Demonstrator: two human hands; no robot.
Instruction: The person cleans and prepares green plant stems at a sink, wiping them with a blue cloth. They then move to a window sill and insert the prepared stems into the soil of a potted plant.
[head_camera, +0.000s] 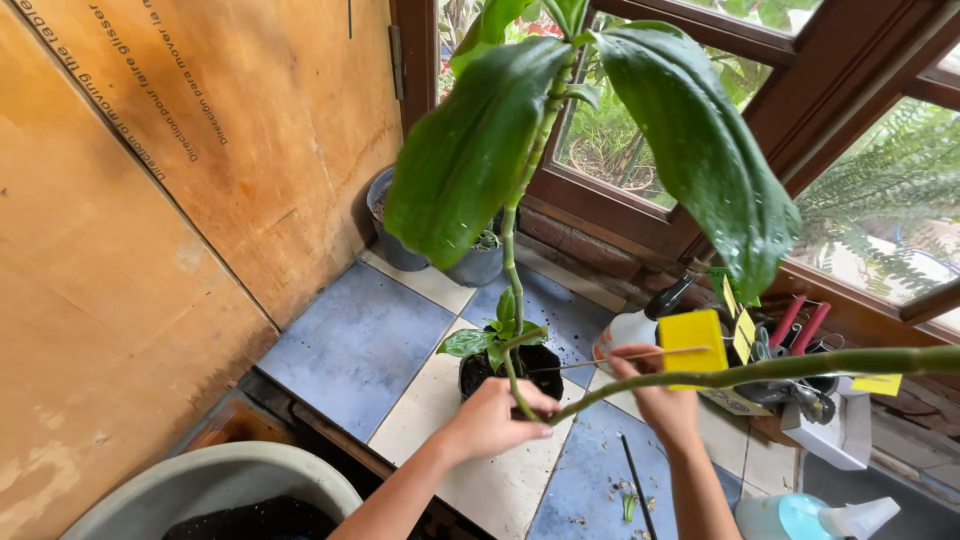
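Tiled counter (360, 345): left hand (495, 420) grips plant stem (512, 265), right hand (662, 400) pinches stick (620, 360).

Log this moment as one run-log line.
left hand: grips plant stem above small black pot | right hand: holds thin stick | surface: tiled counter | nearby: yellow card

Left grip (495, 418) and right grip (665, 400) both closed

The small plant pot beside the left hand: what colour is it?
Black. The pot shows best in the head view, just above the left hand.
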